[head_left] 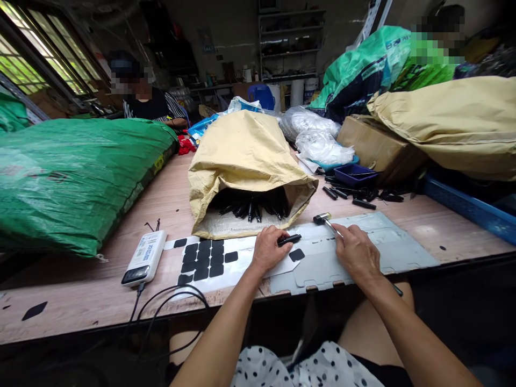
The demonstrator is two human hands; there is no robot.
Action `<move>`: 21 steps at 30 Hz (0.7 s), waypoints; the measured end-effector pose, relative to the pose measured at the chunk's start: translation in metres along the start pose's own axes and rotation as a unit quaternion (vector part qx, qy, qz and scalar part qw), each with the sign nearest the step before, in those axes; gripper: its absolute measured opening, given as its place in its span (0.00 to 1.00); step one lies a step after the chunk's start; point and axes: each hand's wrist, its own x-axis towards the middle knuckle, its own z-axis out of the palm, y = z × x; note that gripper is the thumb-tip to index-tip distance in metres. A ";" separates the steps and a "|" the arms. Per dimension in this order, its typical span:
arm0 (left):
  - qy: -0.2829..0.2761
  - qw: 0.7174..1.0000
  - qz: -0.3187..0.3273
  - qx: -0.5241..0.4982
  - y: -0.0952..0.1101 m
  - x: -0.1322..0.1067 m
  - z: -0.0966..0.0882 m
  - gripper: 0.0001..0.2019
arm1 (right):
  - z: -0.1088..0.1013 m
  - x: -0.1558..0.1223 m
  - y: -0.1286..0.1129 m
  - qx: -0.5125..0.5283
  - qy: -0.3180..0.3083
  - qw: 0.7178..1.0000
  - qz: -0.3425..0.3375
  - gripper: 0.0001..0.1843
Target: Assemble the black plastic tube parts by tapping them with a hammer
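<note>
My left hand (pixel 268 248) pinches a short black pen-shaped piece (pixel 291 239) just above the worktop. My right hand (pixel 358 257) is wrapped round a small hammer (pixel 322 218); its dark and yellowish head points left, over a grey flat board (pixel 387 244). A white sheet (pixel 237 274) with rows of black rounded-square stickers (pixel 203 260) lies left of my left hand, and one loose black square (pixel 297 255) rests between my hands. Beyond them a tan sack (pixel 242 150) lies with its mouth towards me, several black pieces (pixel 253 209) showing inside.
A white power bank (pixel 144 257) with a black cable is on the left, beside a big green sack (pixel 80 183). Black pieces (pixel 363 204) lie scattered at right near a blue tray (pixel 355 174), a cardboard box (pixel 374 148) and a blue crate (pixel 471 207). People sit beyond.
</note>
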 end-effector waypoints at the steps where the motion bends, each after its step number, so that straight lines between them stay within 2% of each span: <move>1: 0.000 1.000 -0.001 -0.002 0.000 0.000 0.000 0.09 | 0.004 0.001 0.000 -0.006 0.003 1.000 -0.006 0.18; 5: 0.003 1.000 0.000 -0.019 -0.002 -0.001 -0.001 0.08 | 0.011 0.001 -0.007 -0.030 0.030 0.999 -0.024 0.18; 12: 0.001 1.000 -0.002 -0.025 -0.005 0.002 0.001 0.08 | 0.010 -0.003 -0.013 -0.078 0.043 0.995 -0.040 0.18; 16: -0.004 0.996 -0.009 -0.092 0.012 -0.008 -0.012 0.07 | 0.009 -0.002 -0.014 -0.089 0.036 0.995 -0.036 0.17; 17: -0.020 0.991 -0.012 -0.132 0.021 -0.017 -0.019 0.08 | 0.008 -0.002 -0.015 -0.090 0.034 0.995 -0.037 0.17; 19: -0.106 0.968 -0.019 -0.226 0.038 -0.044 -0.032 0.09 | 0.008 -0.002 -0.016 -0.090 0.033 0.995 -0.037 0.17; 21: -0.261 0.918 -0.029 -0.296 0.048 -0.079 -0.038 0.11 | 0.008 -0.002 -0.016 -0.091 0.035 0.995 -0.035 0.17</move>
